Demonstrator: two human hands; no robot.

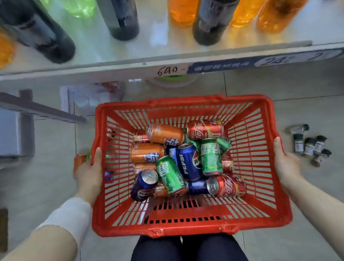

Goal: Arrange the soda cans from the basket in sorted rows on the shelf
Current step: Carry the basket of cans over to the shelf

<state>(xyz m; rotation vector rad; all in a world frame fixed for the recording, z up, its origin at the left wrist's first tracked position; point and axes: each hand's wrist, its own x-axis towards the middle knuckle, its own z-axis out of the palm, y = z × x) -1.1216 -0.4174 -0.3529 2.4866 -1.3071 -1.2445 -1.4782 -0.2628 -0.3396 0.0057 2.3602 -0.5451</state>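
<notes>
You held the red plastic basket (260,202) over your dark-trousered knees (182,259), your left hand (90,175) clasped on its left rim and your right hand (284,160) on its right rim. The soda cans (183,161) lay jumbled on its floor: orange, green, blue Pepsi and red ones, all on their sides. Beyond it ran the white shelf (135,54), its far part crowded with orange, dark and green bottles (181,3), the near strip bare. A price strip (266,61) lined its front edge. Small bottles (308,144) lay on the tiled floor, right of the basket.
</notes>
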